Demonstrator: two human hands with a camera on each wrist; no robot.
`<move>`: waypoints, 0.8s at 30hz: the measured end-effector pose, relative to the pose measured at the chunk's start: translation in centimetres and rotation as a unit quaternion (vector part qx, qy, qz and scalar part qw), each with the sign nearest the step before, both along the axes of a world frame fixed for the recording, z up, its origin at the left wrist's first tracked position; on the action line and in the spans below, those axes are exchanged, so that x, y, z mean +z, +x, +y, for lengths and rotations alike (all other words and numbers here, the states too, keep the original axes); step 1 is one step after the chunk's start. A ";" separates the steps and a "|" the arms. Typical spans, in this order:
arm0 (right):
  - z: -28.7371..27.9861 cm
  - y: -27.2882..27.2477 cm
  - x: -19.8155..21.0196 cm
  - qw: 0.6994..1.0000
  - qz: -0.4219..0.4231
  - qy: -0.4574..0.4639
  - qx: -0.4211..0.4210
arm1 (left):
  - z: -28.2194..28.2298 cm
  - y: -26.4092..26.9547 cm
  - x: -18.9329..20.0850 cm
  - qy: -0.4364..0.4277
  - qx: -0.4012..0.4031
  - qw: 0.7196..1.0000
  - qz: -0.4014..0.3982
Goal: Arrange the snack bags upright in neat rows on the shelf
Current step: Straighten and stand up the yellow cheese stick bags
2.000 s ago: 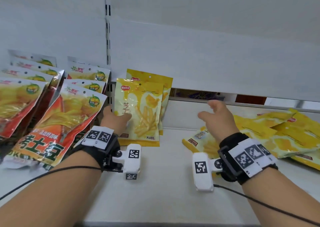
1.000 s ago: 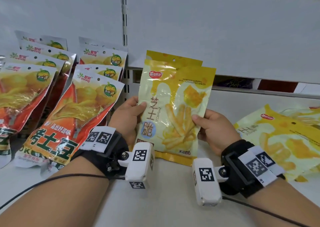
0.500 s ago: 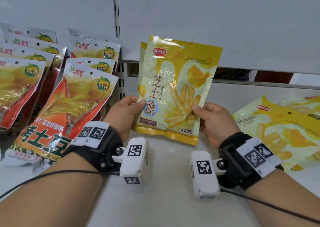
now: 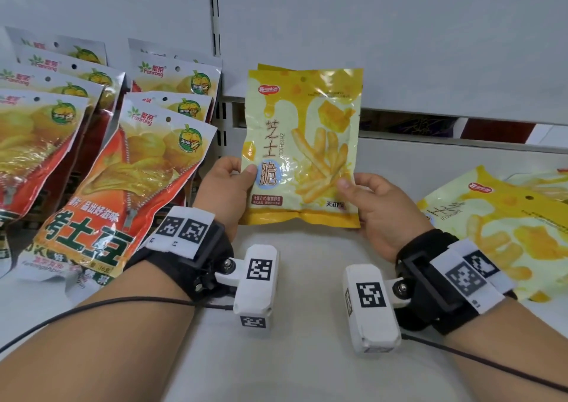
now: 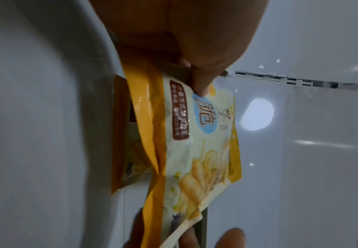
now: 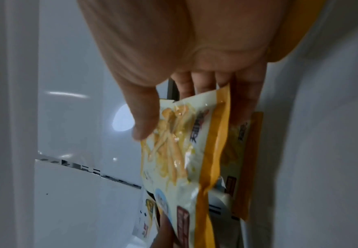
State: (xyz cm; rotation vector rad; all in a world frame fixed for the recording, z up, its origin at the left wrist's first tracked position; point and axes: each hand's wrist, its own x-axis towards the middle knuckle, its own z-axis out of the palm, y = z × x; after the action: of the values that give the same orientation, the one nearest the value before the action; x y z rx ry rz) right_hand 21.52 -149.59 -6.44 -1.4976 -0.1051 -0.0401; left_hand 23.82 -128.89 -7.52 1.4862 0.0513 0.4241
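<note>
Head view: left hand (image 4: 226,186) and right hand (image 4: 379,208) each pinch a lower side of the upright yellow snack bag (image 4: 302,143) above the shelf (image 4: 307,355)

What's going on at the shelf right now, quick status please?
Left hand and right hand both pinch one yellow snack bag, upright. Second yellow bag stands right behind. More yellow bags lie flat, right.

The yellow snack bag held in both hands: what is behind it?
Behind the yellow plastic snack bag, another yellow bag of the same kind stands on the white shelf. Only its edges show; its front is covered.
</note>
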 end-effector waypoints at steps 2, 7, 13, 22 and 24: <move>0.5 -0.3 -0.3 0.998 0.020 -0.022 0.047 | -0.1 -0.1 0.2 -0.004 0.008 1.000 -0.009; 0.6 -0.4 -0.2 0.992 -0.029 -0.120 0.021 | -0.1 -0.4 0.5 -0.007 0.009 1.000 -0.010; 0.2 -0.2 -0.1 0.985 -0.056 -0.164 0.010 | -0.3 -0.8 0.7 -0.039 -0.008 0.999 -0.011; 0.3 -0.7 0.7 0.981 -0.095 -0.160 -0.063 | -0.6 -1.5 1.3 -0.073 -0.056 0.994 -0.059; 1.1 -1.5 0.8 0.988 -0.081 -0.133 0.000 | -1.1 -2.1 1.5 -0.098 -0.154 0.980 -0.075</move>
State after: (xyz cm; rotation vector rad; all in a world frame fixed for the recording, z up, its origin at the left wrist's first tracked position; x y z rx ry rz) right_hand 20.01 -148.47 -5.60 -1.7607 -0.2492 -0.1522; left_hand 21.70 -130.01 -6.04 1.2373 -0.2491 0.2696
